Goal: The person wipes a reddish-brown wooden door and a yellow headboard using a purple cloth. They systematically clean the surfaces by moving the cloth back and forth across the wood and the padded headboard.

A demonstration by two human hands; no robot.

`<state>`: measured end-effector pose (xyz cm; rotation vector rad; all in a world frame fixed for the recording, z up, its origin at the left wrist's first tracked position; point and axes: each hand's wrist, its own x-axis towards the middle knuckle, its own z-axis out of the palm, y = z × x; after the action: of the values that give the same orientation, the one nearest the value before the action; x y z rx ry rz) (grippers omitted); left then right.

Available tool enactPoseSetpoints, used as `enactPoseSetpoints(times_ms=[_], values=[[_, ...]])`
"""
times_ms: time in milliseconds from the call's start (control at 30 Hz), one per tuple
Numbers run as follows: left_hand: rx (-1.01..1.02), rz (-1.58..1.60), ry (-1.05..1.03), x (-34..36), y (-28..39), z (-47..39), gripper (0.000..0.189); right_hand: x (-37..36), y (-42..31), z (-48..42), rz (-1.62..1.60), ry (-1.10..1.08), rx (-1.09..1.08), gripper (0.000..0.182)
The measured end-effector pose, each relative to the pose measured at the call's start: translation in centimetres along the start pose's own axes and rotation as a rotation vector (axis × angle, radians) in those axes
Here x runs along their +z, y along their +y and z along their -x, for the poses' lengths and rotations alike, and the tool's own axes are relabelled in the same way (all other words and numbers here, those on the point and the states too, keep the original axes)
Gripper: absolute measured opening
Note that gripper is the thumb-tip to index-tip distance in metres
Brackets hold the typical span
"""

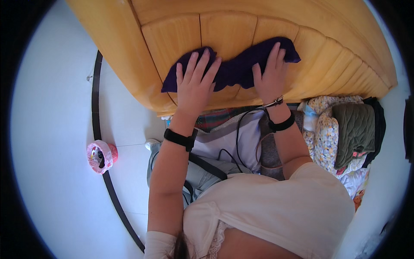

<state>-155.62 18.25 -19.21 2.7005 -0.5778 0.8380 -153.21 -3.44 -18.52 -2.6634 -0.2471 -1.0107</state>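
Observation:
A dark purple cloth (231, 73) is spread against the tan, padded-looking panels of a curved headboard (226, 30). It is wavy along its lower edge and bunched near its left part. My left hand (194, 85) lies palm down on the left part of the cloth with its fingers spread. On the right part rests my right hand (271, 74), thumb apart from the fingers, fingertips near the cloth's top edge. Both hands press flat on the cloth rather than closing around it. The palms and the fabric directly under them are hidden.
Below the headboard are bedding with a plaid edge (220, 119) and a black cable (238, 142). Folded floral bedding (326, 139) and a dark green quilted garment (354, 129) are piled at right. A lined pink bin (113, 153) stands on the tiled floor at left.

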Motion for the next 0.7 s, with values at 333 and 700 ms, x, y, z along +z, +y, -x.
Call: enactPoseSetpoints(times_ms=[333,700], values=[[0.118,-0.086,-0.091,1.6,-2.1,5.8,0.05,2.9,-4.3,7.1,-0.089,-0.171,-0.01,0.075],[0.22,0.122,0.058,-4.6,-11.8,3.3,0.035,7.0,-16.6,5.8,0.039,-0.19,-0.135,0.078]])
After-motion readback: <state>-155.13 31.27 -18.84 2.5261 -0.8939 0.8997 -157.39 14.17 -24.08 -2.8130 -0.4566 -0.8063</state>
